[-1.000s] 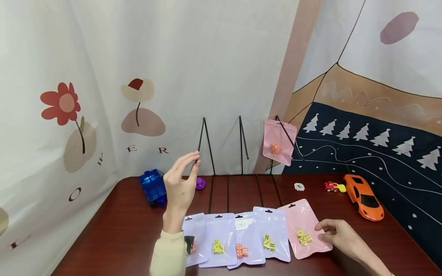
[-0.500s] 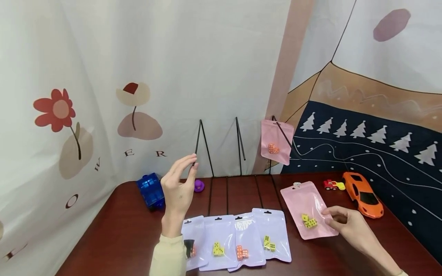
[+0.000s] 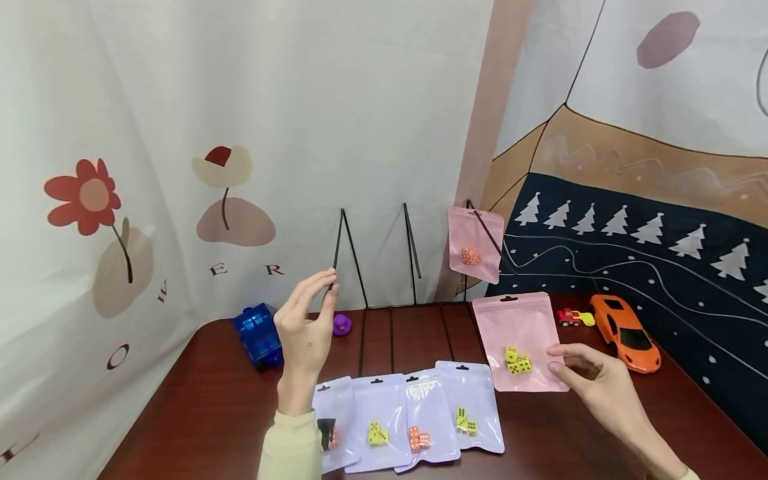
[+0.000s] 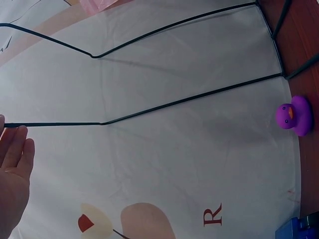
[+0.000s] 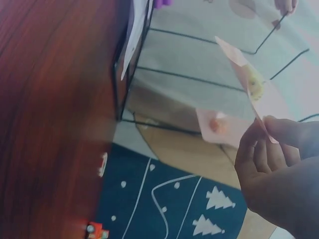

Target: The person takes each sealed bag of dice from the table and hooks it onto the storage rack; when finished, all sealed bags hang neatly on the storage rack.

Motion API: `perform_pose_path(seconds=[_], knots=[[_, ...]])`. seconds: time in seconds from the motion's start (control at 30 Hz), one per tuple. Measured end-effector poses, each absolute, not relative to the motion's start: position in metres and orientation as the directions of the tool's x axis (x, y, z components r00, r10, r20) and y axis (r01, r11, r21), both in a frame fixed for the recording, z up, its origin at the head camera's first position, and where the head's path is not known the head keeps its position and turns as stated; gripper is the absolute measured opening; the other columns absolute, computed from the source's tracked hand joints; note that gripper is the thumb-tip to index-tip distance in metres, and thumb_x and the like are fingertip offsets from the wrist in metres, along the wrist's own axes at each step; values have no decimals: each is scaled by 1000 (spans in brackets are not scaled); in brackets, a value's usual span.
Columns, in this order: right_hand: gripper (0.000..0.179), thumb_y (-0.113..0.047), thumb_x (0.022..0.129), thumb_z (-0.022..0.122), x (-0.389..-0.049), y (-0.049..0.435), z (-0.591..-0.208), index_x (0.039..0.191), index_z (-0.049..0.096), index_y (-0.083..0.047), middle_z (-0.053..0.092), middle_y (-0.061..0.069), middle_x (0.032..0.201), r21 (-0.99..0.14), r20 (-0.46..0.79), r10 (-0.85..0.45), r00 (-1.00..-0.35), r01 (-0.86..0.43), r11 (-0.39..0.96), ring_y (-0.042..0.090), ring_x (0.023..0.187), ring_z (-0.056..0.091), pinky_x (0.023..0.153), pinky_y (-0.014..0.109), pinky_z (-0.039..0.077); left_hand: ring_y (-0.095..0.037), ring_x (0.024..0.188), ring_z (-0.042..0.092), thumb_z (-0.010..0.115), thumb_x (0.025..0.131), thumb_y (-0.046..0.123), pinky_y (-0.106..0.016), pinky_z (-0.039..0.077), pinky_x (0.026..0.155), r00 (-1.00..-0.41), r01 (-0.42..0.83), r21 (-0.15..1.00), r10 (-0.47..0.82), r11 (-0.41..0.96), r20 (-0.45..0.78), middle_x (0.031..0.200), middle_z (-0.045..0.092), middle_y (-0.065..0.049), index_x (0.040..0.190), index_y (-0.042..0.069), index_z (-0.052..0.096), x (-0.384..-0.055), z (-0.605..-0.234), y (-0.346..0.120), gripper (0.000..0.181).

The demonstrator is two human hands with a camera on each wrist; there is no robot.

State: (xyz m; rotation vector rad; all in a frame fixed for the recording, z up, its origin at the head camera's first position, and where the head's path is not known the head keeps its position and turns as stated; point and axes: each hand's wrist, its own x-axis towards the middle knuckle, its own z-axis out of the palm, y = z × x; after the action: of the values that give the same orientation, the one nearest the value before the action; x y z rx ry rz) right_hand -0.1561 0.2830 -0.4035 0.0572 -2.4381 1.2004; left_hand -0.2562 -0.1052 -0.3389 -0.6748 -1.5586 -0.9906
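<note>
My left hand pinches the front end of the leftmost prong of a black wire rack. In the left wrist view its fingertips touch that prong. My right hand grips a pink zip bag by its lower right edge, between thumb and fingers. Yellow dice show inside, and the bag is held up off the table with its hang hole at the top. Another pink bag, with orange dice, hangs on the rack's right prong. The middle prong carries nothing.
Several pale lilac bags with dice lie overlapping on the brown table. At the back left are a blue toy and a purple duck. A small red toy car and an orange car stand right.
My right hand has lifted the pink bag off the table, forward and toward the rack, turning it more upright. The left hand keeps its pinch on the prong.
</note>
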Motion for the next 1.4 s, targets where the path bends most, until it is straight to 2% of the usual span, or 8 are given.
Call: perform_pose_path(seconds=[0.27, 0.63, 1.07, 1.4], knots=[[20, -10, 85, 72, -151, 271, -399, 103, 68, -5, 69, 8, 81, -779, 440, 158, -884, -289, 556, 11, 63, 54, 47, 23, 41, -27, 95, 66, 73, 71, -18, -25, 49, 89, -233, 842, 245, -85, 481, 969, 103, 69, -16, 99, -4, 70, -256, -338, -104, 31], [25, 9, 81, 70, -156, 267, -387, 105, 66, 4, 63, 3, 78, -787, 531, 158, -833, -416, 456, 11, 66, 53, 53, 20, 43, -27, 95, 66, 73, 71, -18, -24, 49, 89, -244, 832, 258, -93, 491, 965, 103, 69, -16, 99, -4, 70, -254, -339, -107, 31], [25, 10, 81, 69, -160, 263, -385, 105, 65, 5, 65, 3, 80, -792, 545, 133, -828, -457, 405, 11, 66, 55, 54, 18, 45, -28, 94, 66, 72, 71, -19, -25, 49, 89, -240, 828, 254, -93, 500, 966, 102, 69, -16, 98, -5, 70, -252, -338, -110, 30], [28, 11, 80, 70, -154, 266, -382, 106, 65, 5, 66, 2, 80, -795, 524, 164, -836, -411, 446, 10, 67, 54, 54, 19, 43, -26, 97, 65, 73, 73, -15, -27, 49, 89, -252, 841, 260, -81, 475, 964, 105, 68, -15, 100, -4, 70, -254, -337, -106, 29]])
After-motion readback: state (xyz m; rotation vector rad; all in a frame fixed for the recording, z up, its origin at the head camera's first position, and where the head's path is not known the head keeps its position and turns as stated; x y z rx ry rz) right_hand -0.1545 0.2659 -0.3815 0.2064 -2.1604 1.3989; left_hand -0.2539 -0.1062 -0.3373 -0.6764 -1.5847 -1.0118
